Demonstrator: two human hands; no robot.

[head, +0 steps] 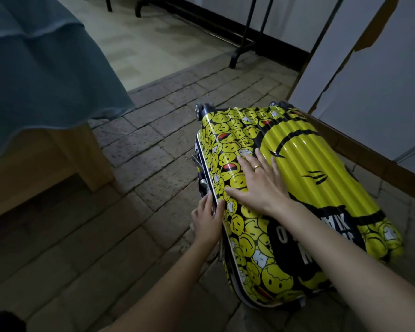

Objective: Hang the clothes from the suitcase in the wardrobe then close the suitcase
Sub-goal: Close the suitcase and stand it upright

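Suitcase lid down, person working the side seam to close it.

Yellow smiley suitcase (285, 188) lies flat on the brick floor (106, 236) beside the wardrobe (369, 80) — right hand (259, 183) spread flat, pressing the lid; left hand (207, 219) curled at the seam, fingers pinching what looks like the zipper or latch, exact hold unclear. Risk: if lid pressure eases the shells could gape and the fastener may jam — or the case may slide.
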